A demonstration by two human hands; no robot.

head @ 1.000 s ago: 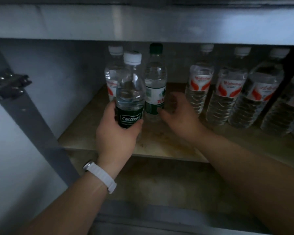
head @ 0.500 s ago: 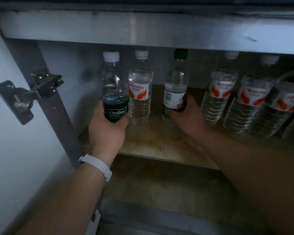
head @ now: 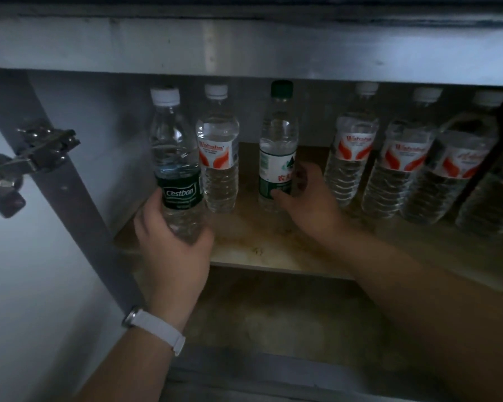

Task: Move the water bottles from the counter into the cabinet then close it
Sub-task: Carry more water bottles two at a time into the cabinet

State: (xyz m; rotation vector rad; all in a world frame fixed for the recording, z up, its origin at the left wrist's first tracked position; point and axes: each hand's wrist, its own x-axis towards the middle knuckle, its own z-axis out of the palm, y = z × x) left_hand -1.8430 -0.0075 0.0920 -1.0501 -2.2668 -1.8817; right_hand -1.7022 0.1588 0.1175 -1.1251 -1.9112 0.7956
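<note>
Upright, cap up, Cestbon bottle (head: 177, 169) (left hand (head: 173, 253) clasping).

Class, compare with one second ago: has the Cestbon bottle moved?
Yes. The Cestbon bottle went from in front of the red-labelled bottle to its left, in the left hand.

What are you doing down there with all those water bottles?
A person is putting water bottles on a shelf inside an open cabinet. The left hand grips a Cestbon bottle with a dark green label, at the left end of the row. The right hand wraps around a green-capped bottle standing on the shelf. A red-labelled Wahaha bottle stands between them, and more Wahaha bottles line up to the right. The cabinet is not closed yet.
</note>
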